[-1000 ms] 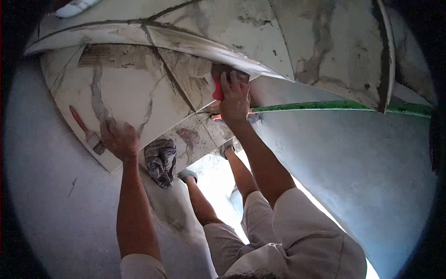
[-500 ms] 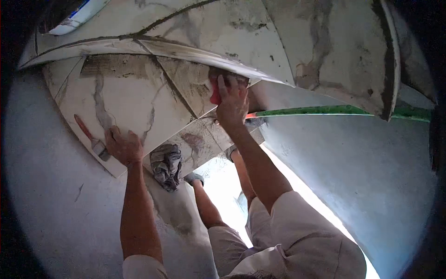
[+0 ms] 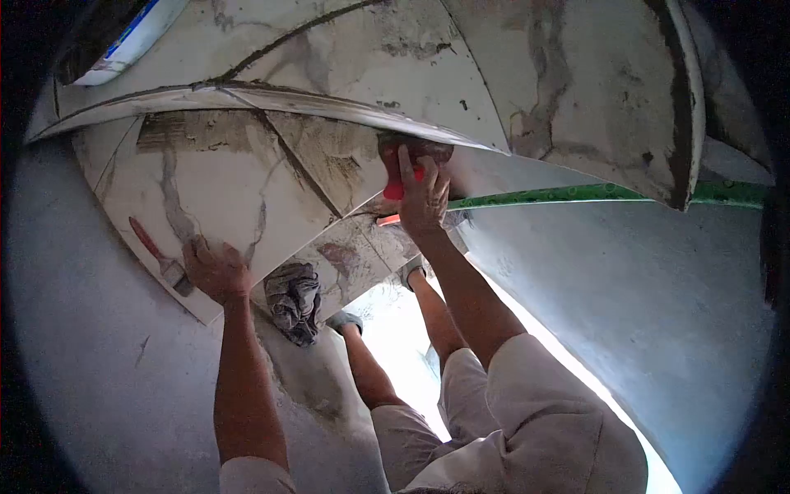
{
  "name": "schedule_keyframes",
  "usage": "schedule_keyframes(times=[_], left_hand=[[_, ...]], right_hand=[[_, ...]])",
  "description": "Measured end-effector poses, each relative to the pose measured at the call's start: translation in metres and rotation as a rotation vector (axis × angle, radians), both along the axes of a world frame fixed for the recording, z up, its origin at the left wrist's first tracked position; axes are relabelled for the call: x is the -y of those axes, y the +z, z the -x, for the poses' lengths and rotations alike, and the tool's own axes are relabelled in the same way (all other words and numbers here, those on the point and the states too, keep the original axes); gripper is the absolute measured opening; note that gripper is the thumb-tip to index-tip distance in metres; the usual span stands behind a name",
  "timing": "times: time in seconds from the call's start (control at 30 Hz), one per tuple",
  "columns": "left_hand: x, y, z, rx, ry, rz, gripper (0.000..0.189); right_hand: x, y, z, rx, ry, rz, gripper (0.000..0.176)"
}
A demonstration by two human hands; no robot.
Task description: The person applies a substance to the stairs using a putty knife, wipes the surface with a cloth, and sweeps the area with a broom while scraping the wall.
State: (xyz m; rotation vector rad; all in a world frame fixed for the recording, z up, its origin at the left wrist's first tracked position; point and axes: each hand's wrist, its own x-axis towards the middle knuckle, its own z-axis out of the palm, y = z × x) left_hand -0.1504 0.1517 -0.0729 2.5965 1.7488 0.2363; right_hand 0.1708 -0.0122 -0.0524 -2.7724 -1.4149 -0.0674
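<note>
My right hand (image 3: 425, 202) grips a red tool (image 3: 394, 183) against the tiled step, right below the upper step's pale rounded edge. A dark flat part of the tool shows beyond my fingers. My left hand (image 3: 217, 270) rests on the veined tile (image 3: 222, 193) with its fingers spread a little and nothing in them. Just left of it lies a paintbrush (image 3: 148, 239) with a red handle. A crumpled grey cloth (image 3: 293, 303) lies on the lower step, to the right of my left wrist.
A white bucket (image 3: 123, 49) stands at the upper left on the upper step. A long green strip (image 3: 568, 194) runs along the right wall (image 3: 625, 280). Dark seams cross the tiles (image 3: 592, 90). My feet are on a lower level, beside bright light.
My right hand has moved a little right and down with the red tool. My left hand stays at the same place on the tile. The view has shifted slightly.
</note>
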Motion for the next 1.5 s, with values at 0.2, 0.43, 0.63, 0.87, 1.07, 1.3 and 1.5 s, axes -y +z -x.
schedule_keyframes(times=[0.2,0.43,0.63,0.87,1.07,1.3,1.5], left_hand=[[0.001,0.001,-0.001,-0.092,-0.01,-0.04,0.051],[-0.001,0.001,-0.001,-0.061,-0.039,-0.093,0.049],[-0.002,-0.002,0.002,-0.01,-0.091,-0.105,0.048],[0.001,-0.002,0.002,-0.089,-0.018,-0.065,0.049],[0.001,-0.007,0.004,-0.076,-0.051,-0.074,0.052],[0.001,-0.004,0.004,-0.11,-0.026,-0.046,0.053],[-0.001,-0.001,0.001,-0.04,-0.051,-0.06,0.055]], right_hand=[[-0.006,0.0,0.002,-0.109,-0.05,0.003,0.065],[0.016,0.054,0.012,-0.303,0.108,0.136,0.063],[0.015,0.053,0.003,-0.161,0.072,0.008,0.059],[-0.007,0.047,-0.012,-0.208,0.054,0.15,0.058],[0.005,0.07,-0.003,-0.31,0.055,0.173,0.066],[-0.025,0.041,0.01,-0.171,-0.061,0.059,0.065],[0.005,0.059,0.017,-0.246,0.079,0.122,0.068]])
